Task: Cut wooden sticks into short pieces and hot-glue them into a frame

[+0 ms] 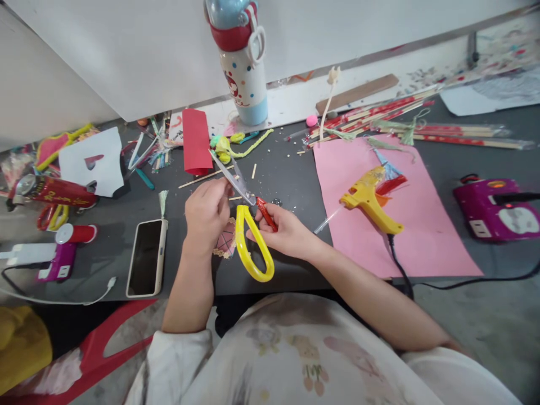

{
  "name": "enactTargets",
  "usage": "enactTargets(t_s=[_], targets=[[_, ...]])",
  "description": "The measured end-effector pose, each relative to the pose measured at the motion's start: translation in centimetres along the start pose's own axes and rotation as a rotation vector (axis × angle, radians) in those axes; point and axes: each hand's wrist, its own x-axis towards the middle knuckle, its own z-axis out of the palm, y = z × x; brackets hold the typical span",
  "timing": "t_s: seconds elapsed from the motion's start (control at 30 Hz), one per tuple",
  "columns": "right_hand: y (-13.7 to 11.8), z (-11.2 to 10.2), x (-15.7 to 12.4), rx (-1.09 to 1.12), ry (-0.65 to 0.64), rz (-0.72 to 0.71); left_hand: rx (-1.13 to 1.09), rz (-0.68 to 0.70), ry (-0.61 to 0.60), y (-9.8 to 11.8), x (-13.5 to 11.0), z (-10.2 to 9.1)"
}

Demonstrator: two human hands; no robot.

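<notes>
My right hand [286, 232] grips a pair of scissors [248, 236] with a yellow loop handle and a red handle, its silver blades open and pointing up-left. My left hand [207, 214] is closed in a pinch on a small pinkish paper craft piece [225, 241] held beside the blades, right at the scissors' pivot. Both hands sit over the dark grey table [291, 180] near its front edge.
A yellow glue gun [369, 201] lies on a pink paper sheet [405, 225] to the right. A phone [147, 257] lies left, a folded red paper [196, 140] and a dotted bottle [244, 73] behind. Sticks [422, 132], a purple device [493, 208] and craft clutter surround.
</notes>
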Motion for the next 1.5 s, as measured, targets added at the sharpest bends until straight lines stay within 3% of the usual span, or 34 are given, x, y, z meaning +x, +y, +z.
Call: enactTargets(t_s=[0.37,1.03,1.5], targets=[[-1.0,-0.4,-0.2,0.029,-0.017,0.063,-0.027,0.039,0.016,0.1,0.2,0.2],[-1.2,-0.1,-0.2,-0.011,-0.048,0.108,0.028,-0.058,-0.023,0.3,0.0,0.3],[-1.3,-0.1,-0.2,0.01,-0.044,0.101,0.013,0.007,-0.038,-0.2,-0.1,0.2]])
